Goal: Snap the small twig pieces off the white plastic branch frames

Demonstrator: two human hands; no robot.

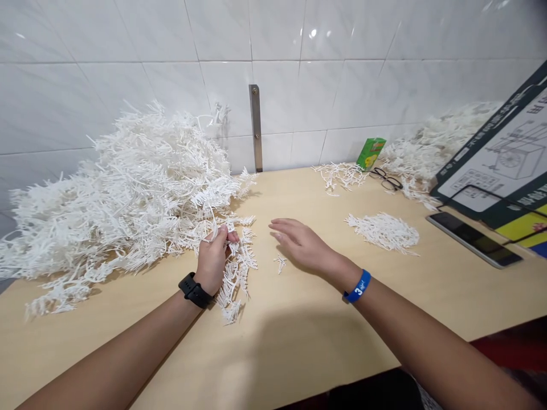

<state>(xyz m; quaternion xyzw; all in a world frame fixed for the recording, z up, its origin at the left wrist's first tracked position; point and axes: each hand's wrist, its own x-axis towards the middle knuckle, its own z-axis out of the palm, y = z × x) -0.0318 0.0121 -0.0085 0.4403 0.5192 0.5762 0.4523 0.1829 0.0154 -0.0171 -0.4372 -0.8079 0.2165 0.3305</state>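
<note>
My left hand (pixel 213 259), with a black watch at the wrist, is closed on a branching white plastic strand (pixel 233 285) that hangs down onto the table. Just left of it rises a large heap of white branched pieces (pixel 145 188). My right hand (pixel 301 245), wearing a blue wristband (pixel 358 286), hovers over the table with its fingers stretched out and nothing visible in them. A small white piece (pixel 280 263) lies below its fingertips. To the right lies a flat pile of small white pieces (pixel 383 232).
Along the back are a metal bracket (pixel 256 128), loose white scraps (pixel 341 175), a green box (pixel 371 154) and eyeglasses (pixel 386 179). At right are another white heap (pixel 440 139), a phone (pixel 474 239) and a printed carton (pixel 504 159) on the wooden table (pixel 205 364).
</note>
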